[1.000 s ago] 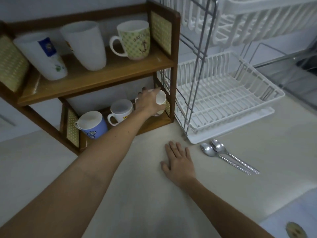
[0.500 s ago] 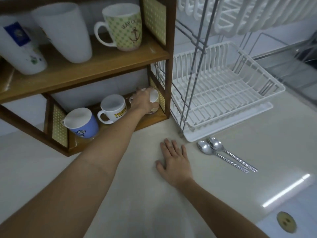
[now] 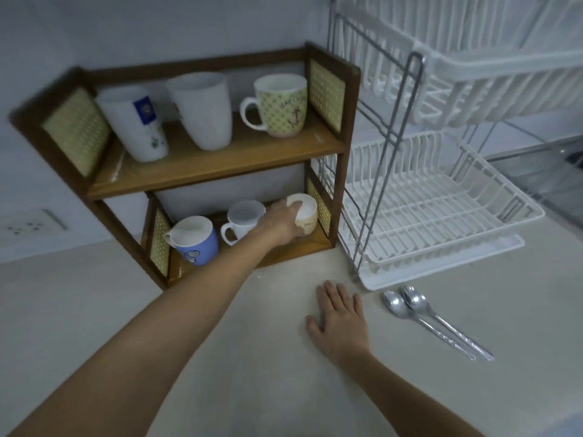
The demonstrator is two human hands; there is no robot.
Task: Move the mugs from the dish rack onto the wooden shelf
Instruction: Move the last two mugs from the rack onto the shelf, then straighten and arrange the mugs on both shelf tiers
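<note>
My left hand (image 3: 282, 223) reaches into the lower level of the wooden shelf (image 3: 220, 167) and grips a cream mug (image 3: 307, 212) at its right end. Beside it stand a white mug (image 3: 243, 220) and a blue mug (image 3: 195, 239). On the upper level are two tall white cups (image 3: 135, 124) (image 3: 202, 110) and a green patterned mug (image 3: 282, 105). My right hand (image 3: 342, 321) lies flat and open on the counter. The white dish rack (image 3: 441, 197) to the right holds no mugs in view.
Two metal spoons (image 3: 419, 313) lie on the beige counter (image 3: 252, 357) just right of my right hand, in front of the rack's drip tray (image 3: 457, 263). A wall socket (image 3: 30, 225) sits at the far left. A second rack tier (image 3: 473, 58) hangs above.
The view has tilted up and back, showing the whole shelf. My left hand stays on the cream mug at the lower shelf's right end; my right hand remains flat on the counter.
</note>
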